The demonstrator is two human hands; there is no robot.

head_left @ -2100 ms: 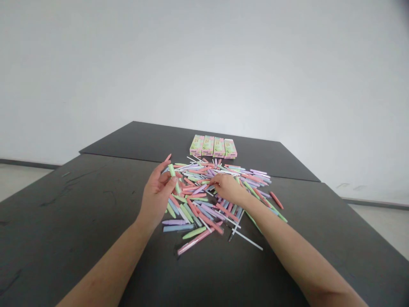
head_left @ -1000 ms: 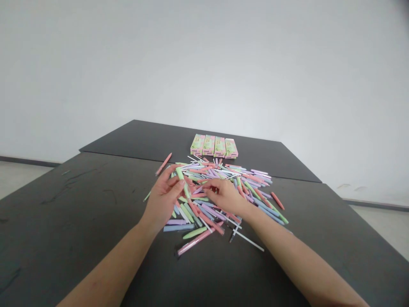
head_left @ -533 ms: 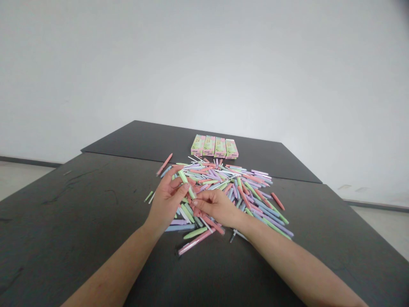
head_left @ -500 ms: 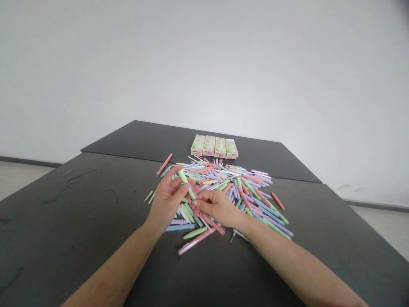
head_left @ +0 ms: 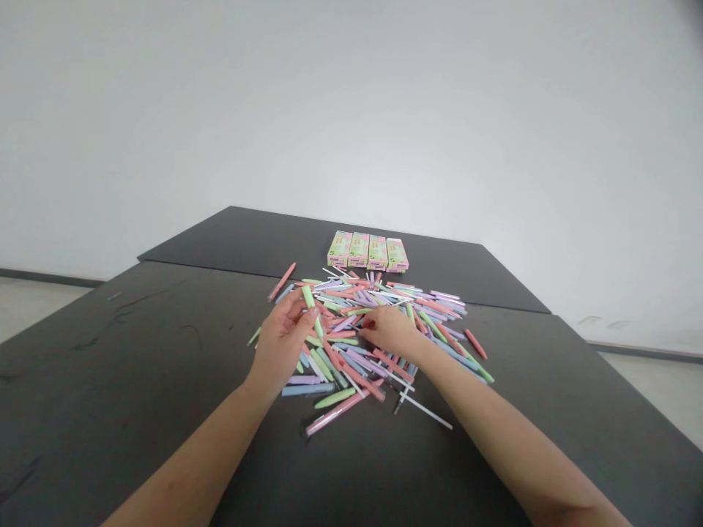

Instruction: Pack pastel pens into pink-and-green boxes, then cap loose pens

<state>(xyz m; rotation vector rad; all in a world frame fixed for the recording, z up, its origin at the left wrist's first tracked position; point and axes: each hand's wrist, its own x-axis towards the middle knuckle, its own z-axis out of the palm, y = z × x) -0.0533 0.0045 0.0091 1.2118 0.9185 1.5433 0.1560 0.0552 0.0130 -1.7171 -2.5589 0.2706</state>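
Between the thumb and fingers of my left hand is a light green pen barrel, tilted over the left side of the pile. My right hand is down at the middle of the pile of loose pen parts, its fingers curled inward and their tips partly hidden; what they pinch, if anything, I cannot make out. Green, coral, purple and blue barrels lie around both hands, mixed with thin white refills. A pink pen with a clear end sticks out at the near edge.
Several small green and pink boxes stand in a row behind the pile on the dark table. A coral pen lies apart at the left, another coral barrel at the right. A white refill lies at the near right.
My right hand has moved away from the green barrel, to the right and down among the pen parts. My left hand has shifted slightly left, still holding the barrel.
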